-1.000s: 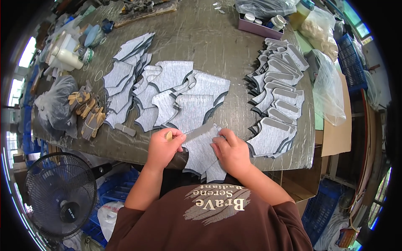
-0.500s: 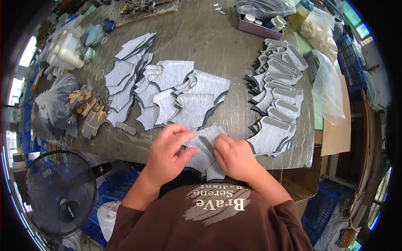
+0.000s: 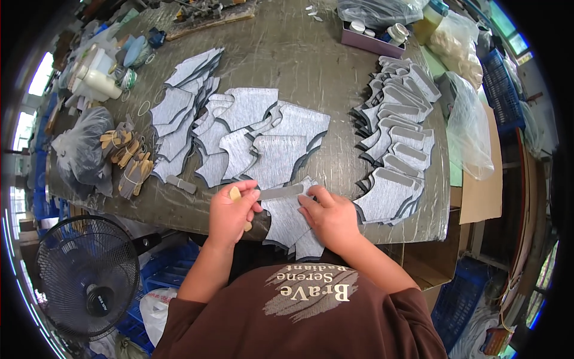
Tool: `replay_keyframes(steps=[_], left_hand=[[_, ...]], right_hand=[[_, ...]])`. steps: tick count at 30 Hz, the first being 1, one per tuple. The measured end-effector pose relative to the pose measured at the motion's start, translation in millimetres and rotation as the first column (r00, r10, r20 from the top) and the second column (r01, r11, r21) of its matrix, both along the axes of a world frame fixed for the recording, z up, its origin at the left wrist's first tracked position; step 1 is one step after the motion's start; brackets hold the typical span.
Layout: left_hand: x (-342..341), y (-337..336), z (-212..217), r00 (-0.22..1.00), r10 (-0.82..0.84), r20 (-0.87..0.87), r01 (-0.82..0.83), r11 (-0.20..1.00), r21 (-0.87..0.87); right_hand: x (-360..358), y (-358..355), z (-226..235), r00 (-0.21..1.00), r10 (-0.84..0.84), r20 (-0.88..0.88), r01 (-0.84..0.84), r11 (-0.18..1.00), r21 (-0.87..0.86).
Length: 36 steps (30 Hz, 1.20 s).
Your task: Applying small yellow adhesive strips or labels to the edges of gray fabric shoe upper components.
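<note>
A narrow dark grey strip [image 3: 281,192] stretches level across the top of a cut piece of grey fabric [image 3: 288,220] at the table's front edge. My left hand [image 3: 232,210] is closed, pinching the strip's left end. A tan strip [image 3: 235,193] also sits in that hand, showing above and below the fingers. My right hand [image 3: 330,212] is closed at the strip's right end, with thumb and finger at the fabric's upper edge. Just beyond lie overlapping grey fabric pieces [image 3: 279,157].
At the right runs a row of fabric pieces bearing grey strips [image 3: 402,175]. More fabric pieces [image 3: 173,107] and tied bundles of tan and grey strips [image 3: 135,175] lie left. A purple box [image 3: 372,43] stands far right; a fan [image 3: 88,276] is at lower left.
My left hand has closed on the grey strip's end, and a tan strip now shows in it. The grey strip has turned from slanted to level. My right hand has shifted slightly up.
</note>
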<state>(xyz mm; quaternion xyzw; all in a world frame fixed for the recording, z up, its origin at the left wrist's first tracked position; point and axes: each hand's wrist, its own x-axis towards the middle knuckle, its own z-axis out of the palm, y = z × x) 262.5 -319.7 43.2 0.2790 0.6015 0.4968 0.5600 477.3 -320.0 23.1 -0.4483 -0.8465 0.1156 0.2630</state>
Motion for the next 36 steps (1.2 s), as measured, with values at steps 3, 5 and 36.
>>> replay_keyframes(steps=[3,5,36], left_hand=[[-0.2,-0.8,-8.5,0.994,-0.105,0.011,0.105,0.99,-0.096],[-0.3,-1.0,-9.1,0.993,-0.12,-0.012,0.118,0.987,-0.109],[6.2,1.6,-8.2,0.92,-0.282,-0.274,0.248,0.957,-0.152]], right_hand=[[-1.4,-2.8,-8.0,1.0,-0.017,0.017,0.017,1.0,0.02],[-1.9,-2.6,-8.4,1.0,-0.012,0.009,0.012,1.0,0.022],[-2.0,-1.3,-7.5,0.997,-0.017,0.073,0.013,0.998,0.064]])
